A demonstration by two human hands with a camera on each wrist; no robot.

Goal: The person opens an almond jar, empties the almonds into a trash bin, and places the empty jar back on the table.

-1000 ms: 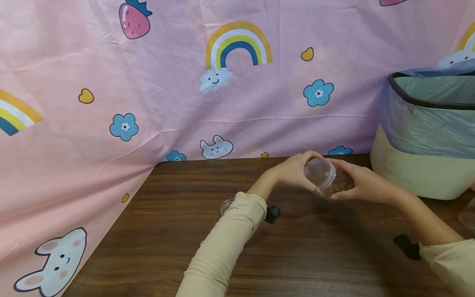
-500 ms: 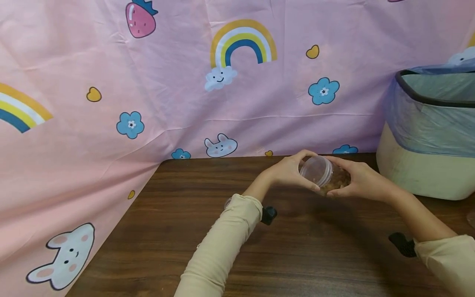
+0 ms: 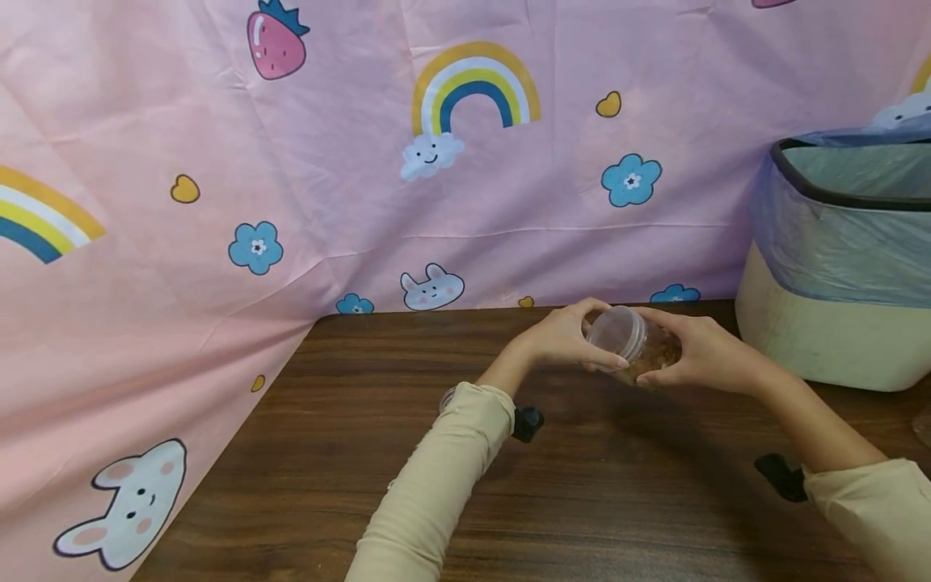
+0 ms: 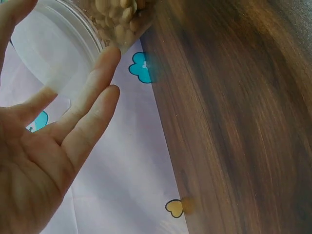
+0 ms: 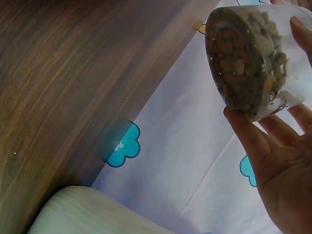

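Observation:
A clear plastic jar (image 3: pixel 650 346) is held tilted on its side above the back of the table, its pale translucent lid end facing left. Brown nut-like pieces (image 5: pixel 234 63) lie inside toward its base. My left hand (image 3: pixel 563 338) grips the lid end, thumb and fingers spread around the rim; in the left wrist view its fingers (image 4: pixel 92 102) reach along the edge of the lid (image 4: pixel 53 48). From the other side, my right hand (image 3: pixel 709 356) holds the jar body, with fingers (image 5: pixel 248 136) under it in the right wrist view.
A cream bin (image 3: pixel 822 323) with a bluish plastic liner stands at the right. Partly hidden behind the left sleeve is a clear round rim (image 3: pixel 447 398) on the dark wooden table (image 3: pixel 618 501). A pink patterned cloth (image 3: pixel 327 162) hangs behind.
The jar and both hands have shifted slightly left in the head view, whose angle also moved a little. Both hands keep holding the jar, with its tilt slightly changed.

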